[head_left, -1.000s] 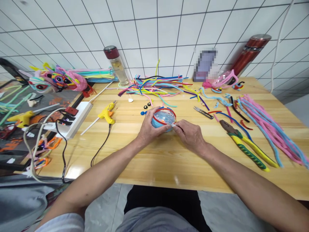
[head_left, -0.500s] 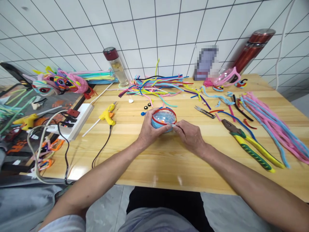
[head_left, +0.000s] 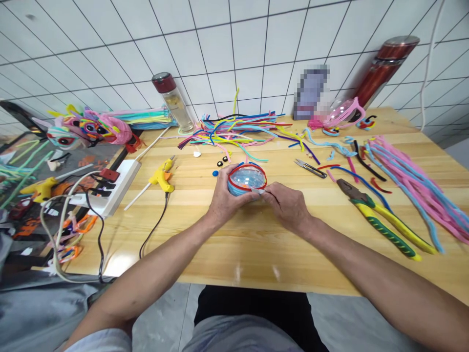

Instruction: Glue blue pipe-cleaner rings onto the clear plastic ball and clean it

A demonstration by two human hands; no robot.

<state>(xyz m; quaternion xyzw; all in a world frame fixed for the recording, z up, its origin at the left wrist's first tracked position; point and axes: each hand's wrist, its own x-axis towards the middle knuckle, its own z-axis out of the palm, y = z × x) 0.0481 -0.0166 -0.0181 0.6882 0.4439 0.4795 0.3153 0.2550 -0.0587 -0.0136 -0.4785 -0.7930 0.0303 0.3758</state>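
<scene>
My left hand is wrapped round a small clear plastic bowl, its outside covered in blue pipe cleaner and its rim edged in red. At the near right side of that rim, my right hand has its thumb and finger pinched on a small whitish piece. What this piece is, I cannot make out. Just beyond my left hand lie a blue bead and two small black rings.
A yellow glue gun and a white power strip are on the left. Cutter pliers, thread snips and pink and blue pipe cleaners lie to the right. A glass bottle and mixed pipe cleaners stand along the wall.
The whole view has shifted slightly. Both hands keep nearly the same hold on the bowl and its rim; nothing has been let go.
</scene>
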